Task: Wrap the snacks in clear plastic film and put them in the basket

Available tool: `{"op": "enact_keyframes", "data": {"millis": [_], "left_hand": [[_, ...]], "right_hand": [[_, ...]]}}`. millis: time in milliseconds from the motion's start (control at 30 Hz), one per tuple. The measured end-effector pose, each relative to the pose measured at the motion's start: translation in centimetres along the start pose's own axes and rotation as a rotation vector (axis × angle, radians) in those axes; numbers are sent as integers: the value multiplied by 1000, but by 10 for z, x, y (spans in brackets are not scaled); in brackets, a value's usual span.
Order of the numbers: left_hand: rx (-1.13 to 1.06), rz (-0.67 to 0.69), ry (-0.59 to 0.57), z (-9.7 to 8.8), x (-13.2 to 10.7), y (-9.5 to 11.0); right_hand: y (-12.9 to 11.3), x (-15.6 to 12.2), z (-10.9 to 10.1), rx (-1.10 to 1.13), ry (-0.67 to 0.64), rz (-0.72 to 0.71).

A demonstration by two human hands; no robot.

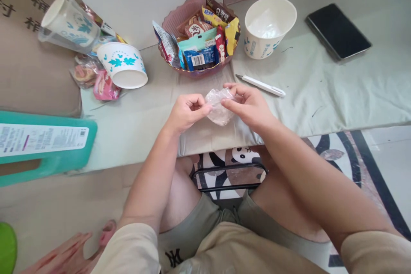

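Observation:
Crumpled clear plastic film point(219, 109), perhaps a bag or wrap, is stretched between my two hands above the front edge of the covered table. My left hand point(189, 112) pinches its left side between thumb and curled fingers. On the right side, my right hand point(248, 105) grips it with thumb and fingers. Just beyond my right hand lies a white utility knife point(260, 85). Behind the film stands a pink scalloped bowl point(168, 23) full of packaged snacks point(201, 51). To its right is a white paper bowl point(268, 43) with clear plastic inside.
A black phone-like device point(338, 30) lies at the far right. On the left are a tipped paper bowl point(123, 63), stacked cups point(69, 25), wrapped snacks point(105, 85), a cardboard box point(35, 72) and a teal container point(70, 154). Another person's hand point(61, 254) shows at lower left.

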State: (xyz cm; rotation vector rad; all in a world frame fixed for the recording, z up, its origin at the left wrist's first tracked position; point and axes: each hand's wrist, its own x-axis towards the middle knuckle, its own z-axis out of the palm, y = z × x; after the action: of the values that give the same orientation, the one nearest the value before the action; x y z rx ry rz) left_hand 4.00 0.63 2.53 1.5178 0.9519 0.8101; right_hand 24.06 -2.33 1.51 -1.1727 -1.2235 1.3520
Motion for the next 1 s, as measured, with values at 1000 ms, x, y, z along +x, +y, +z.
{"op": "enact_keyframes", "data": {"millis": [1000], "left_hand": [[743, 463, 448, 66, 91, 87]], "right_hand": [[-20, 27, -37, 276, 537, -56]]}}
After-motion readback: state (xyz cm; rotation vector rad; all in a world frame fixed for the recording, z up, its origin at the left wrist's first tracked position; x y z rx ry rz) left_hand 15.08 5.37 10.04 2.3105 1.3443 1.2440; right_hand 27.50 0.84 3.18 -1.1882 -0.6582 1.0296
